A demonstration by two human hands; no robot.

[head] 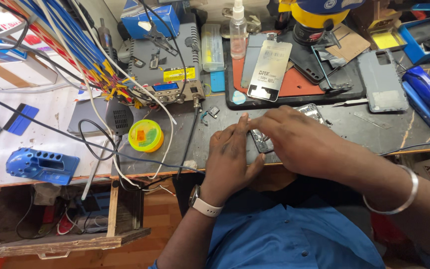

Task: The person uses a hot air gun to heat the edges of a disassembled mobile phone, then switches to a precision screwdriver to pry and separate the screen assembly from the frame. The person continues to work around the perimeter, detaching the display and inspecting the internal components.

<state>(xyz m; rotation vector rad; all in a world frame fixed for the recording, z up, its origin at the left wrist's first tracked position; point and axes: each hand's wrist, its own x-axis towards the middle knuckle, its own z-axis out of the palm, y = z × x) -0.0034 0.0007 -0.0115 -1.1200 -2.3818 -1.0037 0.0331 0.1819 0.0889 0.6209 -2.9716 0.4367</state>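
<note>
**Both hands on opened phone at bench edge**

Blue shirt fills the bottom of the head view; above it, both forearms reach forward to the dark mat (374, 130). Left hand (232, 157), a watch on its wrist, lies flat with fingers extended, its fingertips touching the opened phone (264, 142). Right hand (294, 137), bangle on wrist, covers most of the phone from the right, fingers narrowed on it; its exact grip cannot be told. The phone lies directly under and between the hands, its long axis apparently running away from the person. Right hand is nearer. A yellow-green round tin (146, 135) sits well left.
</note>
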